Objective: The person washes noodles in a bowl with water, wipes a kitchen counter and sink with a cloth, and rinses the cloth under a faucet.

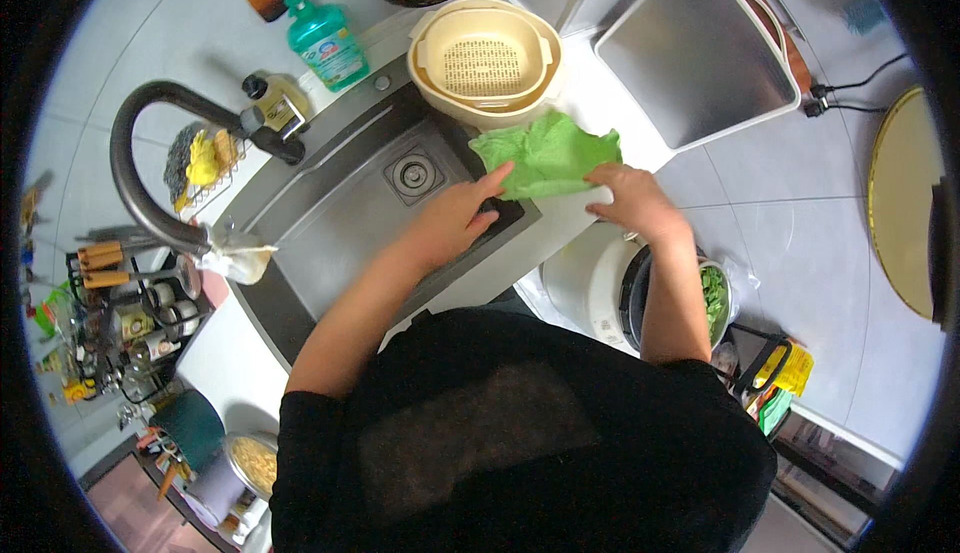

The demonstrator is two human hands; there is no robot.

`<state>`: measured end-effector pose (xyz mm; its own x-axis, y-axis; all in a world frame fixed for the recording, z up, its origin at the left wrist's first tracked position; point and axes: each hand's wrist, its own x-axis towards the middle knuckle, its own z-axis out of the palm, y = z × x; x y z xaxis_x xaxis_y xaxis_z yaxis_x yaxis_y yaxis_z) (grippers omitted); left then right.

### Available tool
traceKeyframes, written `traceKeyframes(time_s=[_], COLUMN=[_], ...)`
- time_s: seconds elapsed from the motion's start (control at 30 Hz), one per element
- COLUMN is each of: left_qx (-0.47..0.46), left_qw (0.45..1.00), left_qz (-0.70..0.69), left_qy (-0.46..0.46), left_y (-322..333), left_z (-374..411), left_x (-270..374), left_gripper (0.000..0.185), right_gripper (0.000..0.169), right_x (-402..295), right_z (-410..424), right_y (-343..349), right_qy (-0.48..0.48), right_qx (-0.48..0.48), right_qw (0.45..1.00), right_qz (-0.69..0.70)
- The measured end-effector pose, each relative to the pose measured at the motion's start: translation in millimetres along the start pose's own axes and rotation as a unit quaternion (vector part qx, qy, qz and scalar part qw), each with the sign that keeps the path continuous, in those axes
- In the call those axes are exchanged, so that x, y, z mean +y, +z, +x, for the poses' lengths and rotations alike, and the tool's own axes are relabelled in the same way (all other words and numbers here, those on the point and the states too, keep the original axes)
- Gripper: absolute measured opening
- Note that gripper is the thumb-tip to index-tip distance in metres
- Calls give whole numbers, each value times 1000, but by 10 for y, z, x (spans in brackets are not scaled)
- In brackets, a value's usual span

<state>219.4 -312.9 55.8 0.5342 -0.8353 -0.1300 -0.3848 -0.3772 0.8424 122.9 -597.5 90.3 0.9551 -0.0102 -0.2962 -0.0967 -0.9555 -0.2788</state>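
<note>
A green cloth (551,155) is spread over the white counter and the right end of the dark sink (352,208). My right hand (630,197) grips the cloth's right edge between thumb and fingers. At its left edge is my left hand (465,212), blurred, thumb and index finger apart, the fingertip against the cloth; it holds nothing that I can see. Just beyond the cloth sit nested cream plastic basins with a perforated colander (484,65) on top.
A black gooseneck faucet (150,95) arches over the sink's left. Behind the sink stand a green pump bottle (328,41) and a smaller bottle (281,103). A framed metallic board (697,58) leans at the back right. A white appliance (589,283) stands near my right forearm.
</note>
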Motion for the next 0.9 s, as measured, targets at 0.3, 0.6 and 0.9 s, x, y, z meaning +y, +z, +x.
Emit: traceKeyframes(time_s=[0.3,0.6,0.9], left_qx=[74,207,248], left_qw=[977,942,901], left_qz=[-105,-99,-189], left_qy=[-173,-246,-300], left_y=[244,53,262], left_z=[-375,-1074,-1311], left_x=[-696,-1213,-1247], left_gripper=[70,65,58], right_gripper=[69,64,62], right_x=[-237,1016,1283], right_z=[1052,1287,1252], right_y=[1799,1553,1632], right_qy=[203,294,182], right_qx=[180,149,176], right_qw=[962,939,962], right_qz=[8,-99,-98])
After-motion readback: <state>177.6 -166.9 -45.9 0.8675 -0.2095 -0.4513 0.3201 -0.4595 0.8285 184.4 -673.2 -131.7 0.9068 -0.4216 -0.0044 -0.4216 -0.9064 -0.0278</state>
